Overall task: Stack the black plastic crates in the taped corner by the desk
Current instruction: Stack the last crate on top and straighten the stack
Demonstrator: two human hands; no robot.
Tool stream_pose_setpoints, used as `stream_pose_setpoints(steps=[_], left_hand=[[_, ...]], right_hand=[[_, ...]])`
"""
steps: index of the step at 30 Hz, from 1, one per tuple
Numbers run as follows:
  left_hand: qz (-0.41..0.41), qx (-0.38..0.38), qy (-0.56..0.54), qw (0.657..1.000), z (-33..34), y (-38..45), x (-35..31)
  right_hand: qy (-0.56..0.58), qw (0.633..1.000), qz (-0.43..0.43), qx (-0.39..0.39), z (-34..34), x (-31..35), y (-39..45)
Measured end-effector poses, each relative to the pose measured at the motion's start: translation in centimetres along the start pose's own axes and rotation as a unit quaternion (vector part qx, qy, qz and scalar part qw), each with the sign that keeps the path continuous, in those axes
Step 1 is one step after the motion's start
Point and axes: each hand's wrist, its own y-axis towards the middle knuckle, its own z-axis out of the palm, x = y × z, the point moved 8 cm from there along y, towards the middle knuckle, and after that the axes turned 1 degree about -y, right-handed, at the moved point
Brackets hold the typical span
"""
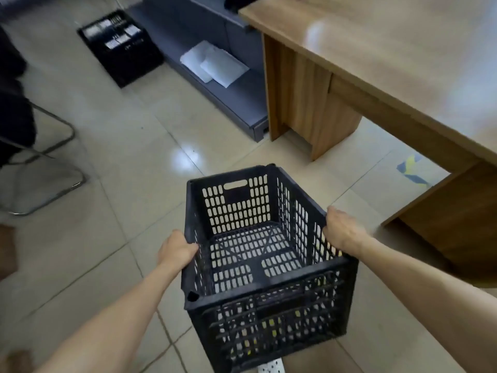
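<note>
An empty black plastic crate [265, 267] with perforated walls is held in front of me above the tiled floor. My left hand [176, 250] grips its left long rim and my right hand [343, 230] grips its right long rim. A second black crate [121, 47] stands on the floor at the far left, beside a grey shelf unit. Blue and yellow tape marks [411, 169] lie on the floor under the wooden desk [376, 49] at the right.
A grey low shelf [234, 98] with white folded packets [215, 63] runs along the back beside the desk. A metal-framed chair [40, 162] stands at the left. A white perforated object [270, 368] shows below the crate.
</note>
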Motion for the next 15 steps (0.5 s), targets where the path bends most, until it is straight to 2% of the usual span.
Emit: stream_pose_setpoints(steps=[3, 9, 15], left_hand=[[0.004, -0.051, -0.042, 0.998, -7.1, -1.6, -0.2], [0.038, -0.179, -0.115, 0.976, -23.4, -8.5, -1.6], [0.032, -0.298, -0.143, 0.943, -38.9, -13.7, 2.8]], right_hand=[[-0.007, 0.998, -0.046, -0.041, -6.9, 4.4, -1.5], [0.055, 0.983, -0.120, -0.127, -22.0, 13.9, -5.7], [0.052, 0.960, -0.200, -0.190, -34.2, 25.2, -11.4]])
